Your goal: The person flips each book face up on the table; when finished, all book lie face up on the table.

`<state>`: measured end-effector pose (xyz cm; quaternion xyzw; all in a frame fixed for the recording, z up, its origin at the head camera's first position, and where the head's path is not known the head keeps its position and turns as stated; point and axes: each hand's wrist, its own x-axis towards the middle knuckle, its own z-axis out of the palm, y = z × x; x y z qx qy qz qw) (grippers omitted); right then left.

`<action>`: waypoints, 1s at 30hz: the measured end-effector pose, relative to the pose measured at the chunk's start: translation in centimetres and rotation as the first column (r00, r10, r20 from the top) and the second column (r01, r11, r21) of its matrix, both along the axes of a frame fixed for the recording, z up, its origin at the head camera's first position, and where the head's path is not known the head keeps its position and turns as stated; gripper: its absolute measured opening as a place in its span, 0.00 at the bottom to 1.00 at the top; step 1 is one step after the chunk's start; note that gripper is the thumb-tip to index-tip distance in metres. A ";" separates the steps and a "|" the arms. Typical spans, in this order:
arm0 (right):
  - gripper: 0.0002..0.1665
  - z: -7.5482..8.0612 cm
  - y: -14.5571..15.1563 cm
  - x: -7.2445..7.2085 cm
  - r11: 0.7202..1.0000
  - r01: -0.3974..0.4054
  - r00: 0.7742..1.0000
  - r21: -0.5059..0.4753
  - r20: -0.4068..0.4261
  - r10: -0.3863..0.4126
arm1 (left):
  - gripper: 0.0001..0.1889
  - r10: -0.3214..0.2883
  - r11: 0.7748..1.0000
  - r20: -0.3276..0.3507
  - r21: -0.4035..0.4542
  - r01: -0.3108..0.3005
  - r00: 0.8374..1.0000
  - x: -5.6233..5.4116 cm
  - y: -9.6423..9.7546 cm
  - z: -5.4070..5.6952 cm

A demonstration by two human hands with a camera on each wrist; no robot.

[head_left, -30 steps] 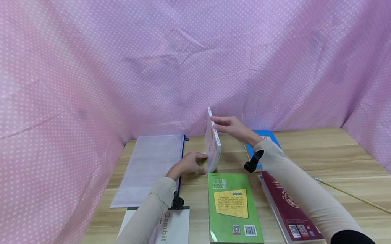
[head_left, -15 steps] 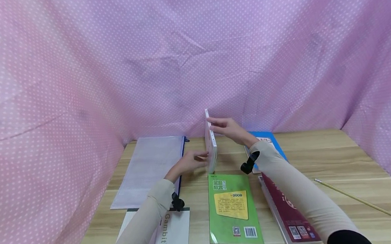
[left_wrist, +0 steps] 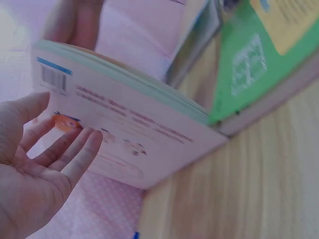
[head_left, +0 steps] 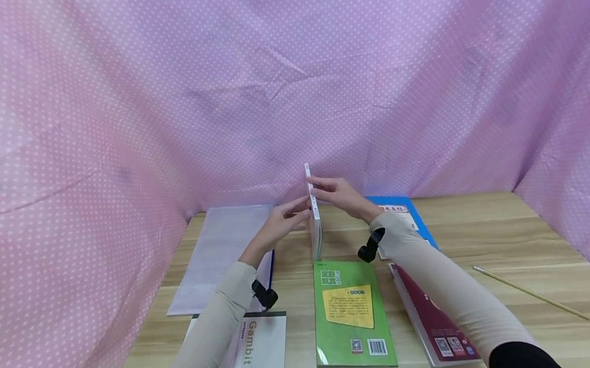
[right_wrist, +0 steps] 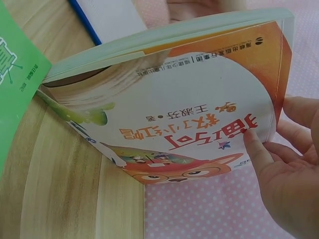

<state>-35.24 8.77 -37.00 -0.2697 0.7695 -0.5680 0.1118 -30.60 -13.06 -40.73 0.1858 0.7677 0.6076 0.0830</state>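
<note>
A thin storybook [head_left: 316, 228] with an orange cat-like figure on its front cover [right_wrist: 199, 114] stands nearly upright on its long edge, spine up, at the middle back of the table. My left hand [head_left: 280, 224] is at its left side, fingers loosely extended against or close to the pale back cover [left_wrist: 129, 129]. From the right, my right hand [head_left: 341, 195] touches the front cover near the spine with extended fingers; the contact of its other fingers is partly hidden. A green book [head_left: 352, 318] lies flat just in front of the storybook.
A mesh zip pouch [head_left: 217, 253] lies at the left, with a white Gambit notebook [head_left: 263, 348] in front. Under my right forearm are a blue book [head_left: 418, 217] and a maroon book [head_left: 442, 334]. A pencil [head_left: 532, 292] lies farther right. Pink dotted cloth [head_left: 288, 92] hangs behind.
The storybook's top has swung left, from a rightward lean to nearly upright. My left hand has risen from its lower part, and my right hand has shifted left with it.
</note>
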 end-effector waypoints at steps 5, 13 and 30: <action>0.32 0.0 -0.3 0.1 1.000 -0.002 1.000 -0.004 0.015 0.002 | 0.28 0.025 0.998 0.010 0.056 -0.025 1.000 0.1 0.1 1.1; 0.34 -0.4 -0.7 0.4 0.998 -0.043 0.999 -0.037 0.022 0.044 | 0.30 0.037 0.996 0.016 0.085 -0.038 0.999 0.1 0.0 1.7; 0.33 -2.5 -0.9 0.9 0.999 -0.052 0.997 -0.005 0.065 0.052 | 0.31 0.037 0.995 0.034 0.093 -0.040 0.999 0.3 -1.1 2.4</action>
